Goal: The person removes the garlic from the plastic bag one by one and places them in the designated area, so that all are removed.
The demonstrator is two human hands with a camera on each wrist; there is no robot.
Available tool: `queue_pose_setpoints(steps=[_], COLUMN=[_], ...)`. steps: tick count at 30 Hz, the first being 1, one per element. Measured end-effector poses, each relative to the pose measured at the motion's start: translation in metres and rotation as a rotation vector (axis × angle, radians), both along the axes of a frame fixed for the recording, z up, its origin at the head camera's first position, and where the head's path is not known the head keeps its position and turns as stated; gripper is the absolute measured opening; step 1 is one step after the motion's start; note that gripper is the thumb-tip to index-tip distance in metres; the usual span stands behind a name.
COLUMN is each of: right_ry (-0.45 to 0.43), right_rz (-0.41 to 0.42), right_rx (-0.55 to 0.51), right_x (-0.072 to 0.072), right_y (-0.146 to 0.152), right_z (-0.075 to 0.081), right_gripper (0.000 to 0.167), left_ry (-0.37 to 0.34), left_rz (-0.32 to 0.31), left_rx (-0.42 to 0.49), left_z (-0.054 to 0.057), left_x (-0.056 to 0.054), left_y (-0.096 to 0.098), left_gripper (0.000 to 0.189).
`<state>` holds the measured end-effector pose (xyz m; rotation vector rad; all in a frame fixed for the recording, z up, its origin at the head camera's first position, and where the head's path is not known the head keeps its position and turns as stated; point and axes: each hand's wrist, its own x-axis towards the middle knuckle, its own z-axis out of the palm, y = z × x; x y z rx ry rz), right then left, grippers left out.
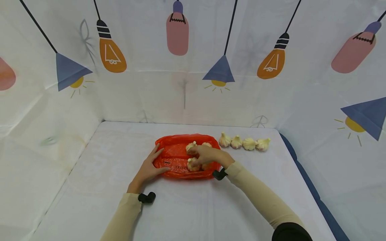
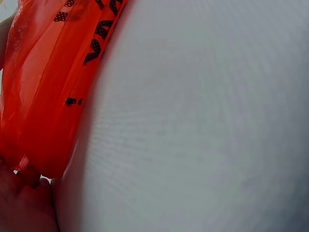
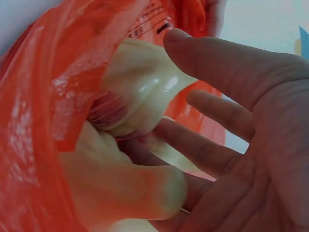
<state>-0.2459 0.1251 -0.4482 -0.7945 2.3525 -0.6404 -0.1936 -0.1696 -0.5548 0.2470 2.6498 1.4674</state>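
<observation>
A red plastic bag (image 1: pixel 175 152) with dark print lies spread open on the white table, its rim standing up. At its left end, my left hand (image 1: pixel 148 170) rests on the rim, fingers and thumb spread apart. In the left wrist view, the bag's side (image 2: pixel 58 96) fills the left edge. My right hand (image 1: pixel 208 156) reaches into the bag's right half among several garlic bulbs (image 1: pixel 192 165). The right wrist view shows the thumb and loosely bent fingers apart around a pink-based garlic bulb (image 3: pixel 135 87); another bulb (image 3: pixel 120 188) shows partly through the red plastic.
A row of several garlic bulbs (image 1: pixel 236 142) stands on the table just right of the bag. The white table (image 1: pixel 193 211) meets a white cloth wall printed with lamps (image 1: pixel 221 70) at the back. Dark blue cloth (image 1: pixel 304 177) runs along the right edge.
</observation>
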Motion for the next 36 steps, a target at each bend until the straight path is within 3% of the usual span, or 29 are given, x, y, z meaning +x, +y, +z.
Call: queue_pose_setpoints(steps=[10, 25, 31, 36], right_ry=[0.028, 0.058, 0.065, 0.047], right_rz=[0.027, 0.028, 0.016, -0.046], right_rx=[0.043, 0.063, 0.028, -0.05], right_x=[0.0, 0.0, 0.0, 0.003], right_y=[-0.002, -0.002, 0.002, 0.008], right_z=[-0.008, -0.011, -0.01, -0.003], right_gripper=[0.038, 0.034, 0.033, 0.038], left_ry=[0.006, 0.007, 0.008, 0.007], left_rz=[0.009, 0.007, 0.007, 0.007], left_rx=[0.003, -0.001, 0.01, 0.009], left_z=[-0.002, 0.0, 0.0, 0.0], left_x=[-0.001, 0.001, 0.002, 0.002], left_y=[0.001, 0.0, 0.0, 0.0], left_gripper=[0.099, 0.099, 0.1, 0.099])
